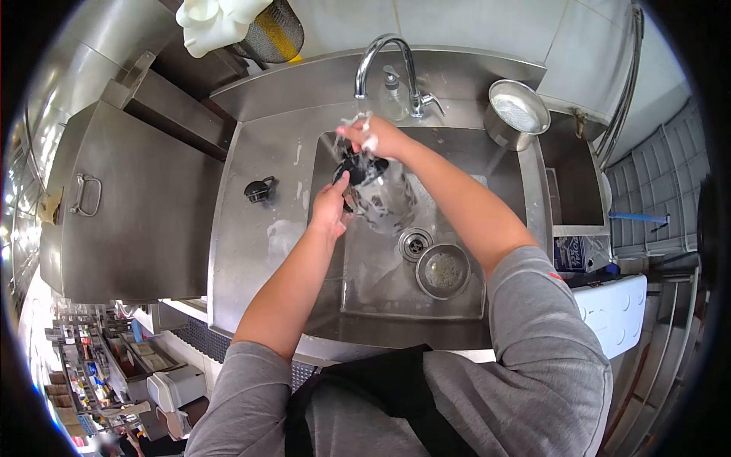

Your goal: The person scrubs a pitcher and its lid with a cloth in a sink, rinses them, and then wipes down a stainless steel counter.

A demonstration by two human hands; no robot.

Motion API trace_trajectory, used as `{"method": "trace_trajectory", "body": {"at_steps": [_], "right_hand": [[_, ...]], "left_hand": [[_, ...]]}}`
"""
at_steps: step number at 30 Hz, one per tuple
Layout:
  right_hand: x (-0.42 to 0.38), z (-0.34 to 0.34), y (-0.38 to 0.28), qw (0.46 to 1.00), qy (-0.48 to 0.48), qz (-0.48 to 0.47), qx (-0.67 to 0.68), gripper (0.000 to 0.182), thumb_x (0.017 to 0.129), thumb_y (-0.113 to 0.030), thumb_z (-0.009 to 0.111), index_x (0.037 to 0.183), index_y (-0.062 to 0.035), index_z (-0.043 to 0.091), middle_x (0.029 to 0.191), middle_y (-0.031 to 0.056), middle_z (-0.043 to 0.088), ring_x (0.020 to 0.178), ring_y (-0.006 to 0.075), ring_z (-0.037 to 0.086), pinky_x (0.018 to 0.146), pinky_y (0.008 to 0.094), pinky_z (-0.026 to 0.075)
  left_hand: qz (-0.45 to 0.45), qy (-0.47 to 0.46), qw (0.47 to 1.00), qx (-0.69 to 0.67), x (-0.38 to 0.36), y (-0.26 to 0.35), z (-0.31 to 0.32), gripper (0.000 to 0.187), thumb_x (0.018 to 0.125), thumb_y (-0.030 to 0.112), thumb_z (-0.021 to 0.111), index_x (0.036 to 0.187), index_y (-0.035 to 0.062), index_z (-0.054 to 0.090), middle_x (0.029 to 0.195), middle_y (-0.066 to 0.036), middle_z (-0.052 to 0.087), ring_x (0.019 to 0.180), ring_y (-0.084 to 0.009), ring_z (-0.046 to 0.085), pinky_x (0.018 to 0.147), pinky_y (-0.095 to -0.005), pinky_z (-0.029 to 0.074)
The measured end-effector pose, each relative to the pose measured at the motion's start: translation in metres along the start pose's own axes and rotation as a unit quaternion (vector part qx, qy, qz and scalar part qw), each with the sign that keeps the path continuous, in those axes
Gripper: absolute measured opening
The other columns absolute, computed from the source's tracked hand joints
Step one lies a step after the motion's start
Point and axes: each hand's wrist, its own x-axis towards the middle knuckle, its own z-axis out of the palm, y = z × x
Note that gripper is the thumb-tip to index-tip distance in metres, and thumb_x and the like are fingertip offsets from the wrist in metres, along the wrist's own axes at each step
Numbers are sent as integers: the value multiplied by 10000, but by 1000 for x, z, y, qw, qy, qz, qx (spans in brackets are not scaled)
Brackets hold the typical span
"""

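Note:
A clear jug (387, 204) with a black rim and handle is tilted over the sink, its mouth toward the faucet (388, 46). My left hand (330, 204) is closed round the black handle. Just above the jug's mouth, my right hand (375, 137) is in the running water, with white suds on it. Its fingers look stretched out, though splashing water blurs them. A small black lid (258, 190) lies on the counter to the left. Below the jug, a round metal bowl (443, 271) with bubbly water sits beside the drain (415, 244).
A soap pump bottle (394, 95) stands behind the sink (457, 312). A metal pot (516, 114) is at the right rear corner. Left of the counter is a steel cabinet (145, 206). A wire rack (655, 183) and a white container (615, 308) are on the right.

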Motion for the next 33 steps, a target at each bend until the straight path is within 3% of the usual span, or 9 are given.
{"method": "trace_trajectory", "body": {"at_steps": [5, 10, 14, 18, 20, 24, 29, 31, 33], "right_hand": [[-18, 18, 27, 945, 155, -281, -66, 272, 947, -293, 506, 942, -84, 680, 962, 123, 647, 950, 284, 595, 819, 376, 470], [-52, 30, 49, 936, 329, 36, -117, 418, 899, -308, 546, 1241, -69, 555, 1217, 162, 576, 1145, 318, 531, 962, 405, 420], [-82, 71, 24, 858, 381, -69, -338, 610, 879, -355, 567, 1400, -92, 388, 1371, 146, 464, 1275, 303, 422, 1012, 552, 328], [-77, 44, 11, 848, 381, -158, -332, 513, 881, -329, 560, 1313, -63, 478, 1288, 154, 538, 1188, 330, 501, 970, 507, 389], [-65, 23, 6, 944, 288, -11, -159, 438, 921, -338, 486, 1253, -59, 543, 1227, 191, 577, 1149, 347, 534, 965, 459, 406], [-40, 18, 8, 951, 203, 142, -183, 392, 923, -337, 485, 1163, -45, 587, 1087, 155, 648, 984, 356, 611, 852, 461, 466], [-33, 22, 11, 907, 290, -201, -229, 443, 942, -407, 459, 1163, -48, 596, 1118, 195, 621, 1046, 340, 588, 867, 444, 468], [-31, -4, 25, 967, 198, -115, -111, 460, 947, -425, 471, 1182, -47, 587, 1147, 190, 616, 1076, 299, 593, 884, 415, 472], [-26, -26, 61, 964, 34, 198, 174, 498, 948, -456, 474, 1245, -63, 553, 1208, 145, 604, 1097, 255, 593, 908, 404, 469]], "left_hand": [[19, 27, 998, -59, 13, 2, -15, 599, 903, 526, 562, 1313, 98, 472, 1307, -30, 510, 1154, -276, 493, 920, -537, 411], [74, 22, 982, -171, -4, 10, -14, 589, 897, 520, 577, 1311, 117, 459, 1262, -37, 520, 1186, -289, 481, 934, -532, 411], [103, 42, 972, -205, -16, 16, -15, 528, 920, 457, 575, 1271, 79, 462, 1229, -43, 546, 1147, -284, 539, 834, -450, 491], [111, 19, 967, -228, -18, 13, -19, 484, 936, 433, 560, 1247, 71, 476, 1207, -39, 559, 1112, -263, 561, 820, -430, 494], [113, 24, 968, -221, -20, 13, -18, 480, 936, 432, 562, 1238, 68, 480, 1199, -38, 562, 1107, -259, 563, 815, -430, 493], [107, 24, 974, -199, -23, 16, -16, 466, 934, 425, 568, 1222, 68, 490, 1200, -40, 559, 1103, -258, 561, 804, -437, 490], [124, -17, 972, -196, -11, 14, -22, 591, 915, 487, 560, 1292, 54, 420, 1242, -61, 518, 1209, -289, 464, 947, -501, 425], [126, -20, 974, -187, -11, 16, -25, 595, 916, 488, 558, 1295, 52, 417, 1253, -63, 515, 1217, -293, 455, 953, -501, 420], [129, -3, 968, -215, -11, 20, -27, 501, 929, 434, 570, 1258, 76, 449, 1237, -64, 538, 1116, -275, 540, 829, -454, 491]]}}
